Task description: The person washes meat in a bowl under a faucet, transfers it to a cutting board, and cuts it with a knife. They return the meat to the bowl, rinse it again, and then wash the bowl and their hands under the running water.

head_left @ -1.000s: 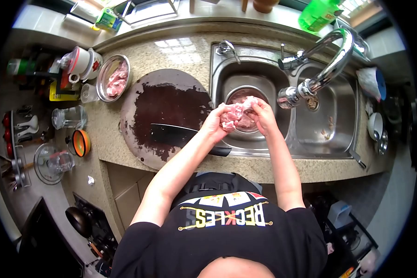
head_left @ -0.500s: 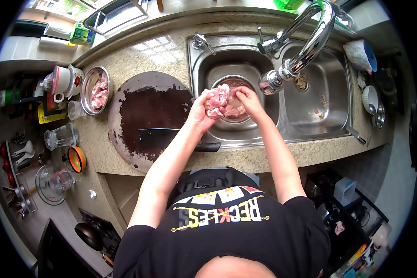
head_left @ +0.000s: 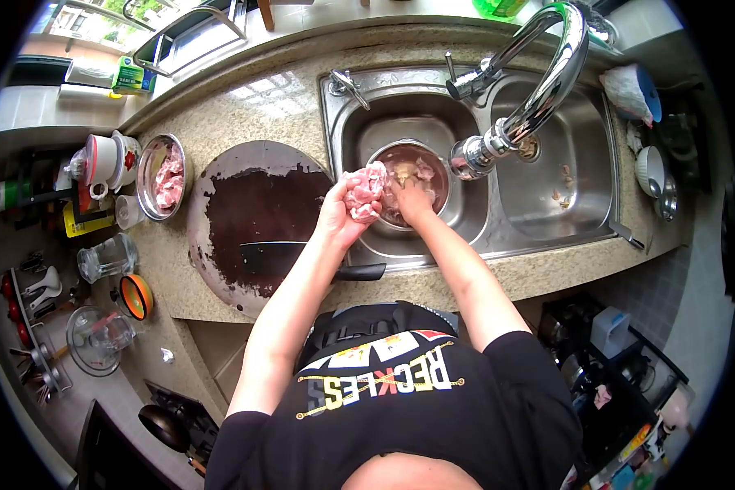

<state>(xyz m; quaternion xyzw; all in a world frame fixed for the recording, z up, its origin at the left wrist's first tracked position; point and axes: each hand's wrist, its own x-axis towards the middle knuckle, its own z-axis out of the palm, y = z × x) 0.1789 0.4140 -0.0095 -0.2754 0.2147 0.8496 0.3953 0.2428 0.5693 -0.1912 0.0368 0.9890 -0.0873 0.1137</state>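
Observation:
My left hand (head_left: 338,217) is closed around a clump of raw meat (head_left: 365,191), pink with pale fat, at the near left of the metal bowl (head_left: 445,184). That bowl stands in the left sink basin and holds cloudy pinkish water with more meat pieces (head_left: 423,170) in it. Into this water reaches my right hand (head_left: 414,202); its fingers are mostly hidden, so their grip does not show. Left of the sink lies a round, dark, worn cutting board (head_left: 220,269) bearing a cleaver (head_left: 278,255), its black handle pointing toward the sink edge.
Another metal bowl (head_left: 186,175) of raw meat stands left of the board. A chrome faucet (head_left: 576,49) arches over the sink divider. Scraps (head_left: 563,196) lie in the right sink basin (head_left: 539,224). Glass jars (head_left: 106,257) and an orange bowl (head_left: 136,296) sit at left.
My left hand has drawn slightly left and away from the bowl with the meat clump. My right hand has left the clump and dipped into the bowl's water.

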